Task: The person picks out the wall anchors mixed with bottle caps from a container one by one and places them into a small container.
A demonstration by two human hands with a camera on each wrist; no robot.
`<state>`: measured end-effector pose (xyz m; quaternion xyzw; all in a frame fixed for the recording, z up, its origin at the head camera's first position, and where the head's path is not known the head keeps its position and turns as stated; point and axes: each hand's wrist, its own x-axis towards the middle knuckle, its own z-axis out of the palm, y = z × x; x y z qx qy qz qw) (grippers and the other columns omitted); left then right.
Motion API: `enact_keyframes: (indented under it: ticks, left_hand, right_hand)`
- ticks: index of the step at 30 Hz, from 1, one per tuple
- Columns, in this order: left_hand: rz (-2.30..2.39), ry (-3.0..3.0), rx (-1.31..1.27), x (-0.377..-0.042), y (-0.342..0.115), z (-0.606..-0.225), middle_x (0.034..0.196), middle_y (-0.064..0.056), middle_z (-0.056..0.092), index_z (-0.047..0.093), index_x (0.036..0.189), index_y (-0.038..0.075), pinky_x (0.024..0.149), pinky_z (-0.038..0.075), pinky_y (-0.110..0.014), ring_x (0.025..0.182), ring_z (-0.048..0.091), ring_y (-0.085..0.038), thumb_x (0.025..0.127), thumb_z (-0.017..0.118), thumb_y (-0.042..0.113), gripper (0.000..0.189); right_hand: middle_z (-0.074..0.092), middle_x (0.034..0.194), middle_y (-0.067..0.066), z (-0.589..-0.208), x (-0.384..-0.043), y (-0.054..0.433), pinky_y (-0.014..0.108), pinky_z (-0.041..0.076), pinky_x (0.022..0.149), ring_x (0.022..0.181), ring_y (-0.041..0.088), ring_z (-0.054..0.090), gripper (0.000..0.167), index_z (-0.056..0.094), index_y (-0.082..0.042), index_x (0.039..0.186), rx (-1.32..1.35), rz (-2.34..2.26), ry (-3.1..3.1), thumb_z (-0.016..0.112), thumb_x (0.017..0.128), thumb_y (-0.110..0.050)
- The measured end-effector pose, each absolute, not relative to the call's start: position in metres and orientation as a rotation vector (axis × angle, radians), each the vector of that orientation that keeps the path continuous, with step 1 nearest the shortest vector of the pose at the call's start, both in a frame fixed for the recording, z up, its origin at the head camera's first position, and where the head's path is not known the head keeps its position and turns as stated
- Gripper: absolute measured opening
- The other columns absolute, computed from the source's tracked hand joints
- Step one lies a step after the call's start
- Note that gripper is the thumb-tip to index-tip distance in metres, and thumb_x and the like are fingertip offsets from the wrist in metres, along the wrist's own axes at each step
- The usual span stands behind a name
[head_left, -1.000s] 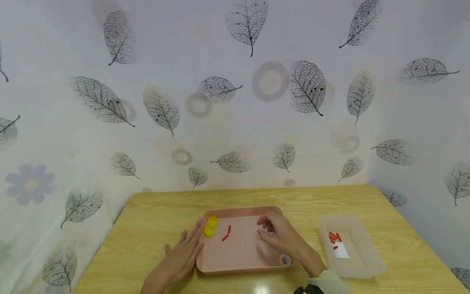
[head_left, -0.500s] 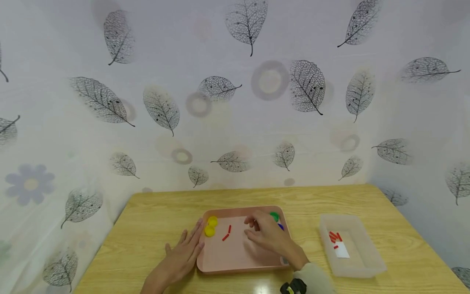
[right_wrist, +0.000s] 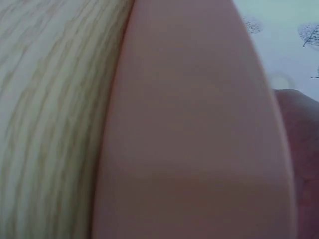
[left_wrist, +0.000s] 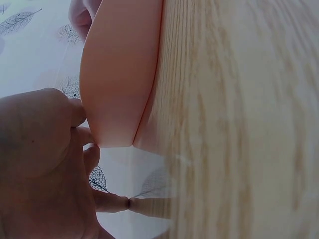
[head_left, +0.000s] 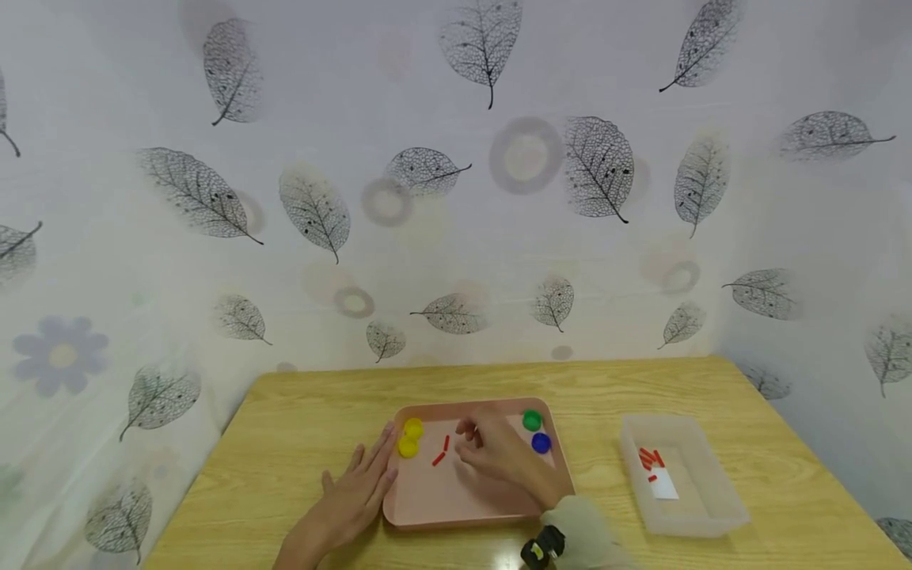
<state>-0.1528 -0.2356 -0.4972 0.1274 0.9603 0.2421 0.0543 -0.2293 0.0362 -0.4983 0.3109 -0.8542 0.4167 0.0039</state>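
My left hand [head_left: 359, 487] lies with fingers spread at the left rim of a pink tray [head_left: 456, 507]. In the left wrist view its fingertips meet the outer tray wall [left_wrist: 119, 74]. My right hand [head_left: 495, 451] hovers over the middle of the tray, thumb and bent fingers apart, with nothing visible between them. Two short red sticks [head_left: 438, 458] lie just left of its fingertips. Several yellow round caps [head_left: 408, 447] cluster at the tray's left side. In the back right corner sit a green cap [head_left: 532, 419] and a blue cap [head_left: 541, 442].
A translucent plastic box [head_left: 705, 475] stands on the wooden table [head_left: 321, 404] right of the tray. Inside are several red sticks [head_left: 658, 459] and a white card [head_left: 664, 484]. A leaf-patterned cloth [head_left: 456, 237] hangs behind the table.
My right hand has moved left across the tray toward the red sticks, uncovering the green and blue caps. Its forearm now hides a small round thing at the front right corner. My left hand stays put.
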Motion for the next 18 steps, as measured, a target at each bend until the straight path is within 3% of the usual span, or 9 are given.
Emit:
enact_keyframes:
  ticks: [8, 18]
  left_hand:
    - [0.716, 2.928, 0.396, -0.155, -0.234, -0.495, 0.171, 0.009, 0.009, 0.012, 0.167, 0.03, 0.095, 0.004, -0.092, 0.149, 0.022, -0.052, 0.113, 0.029, 0.044, 0.058]
    - [0.743, 2.897, 0.38, -0.154, -0.235, -0.496, 0.171, 0.008, 0.009, 0.011, 0.167, 0.029, 0.095, 0.001, -0.092, 0.149, 0.02, -0.052, 0.113, 0.029, 0.044, 0.059]
  right_hand:
    - [0.065, 0.085, 0.004, -0.502, -0.237, 0.025, 0.022, 0.053, 0.068, 0.074, 0.008, 0.056, 0.011, 0.069, 0.004, 0.097, 0.99, 1.329, -2.693, 0.071, 0.086, 0.004]
    - [0.06, 0.077, 0.007, -0.508, -0.241, 0.016, 0.02, 0.045, 0.062, 0.069, 0.009, 0.05, 0.009, 0.067, 0.001, 0.091, 1.005, 1.322, -2.693, 0.072, 0.086, 0.006]
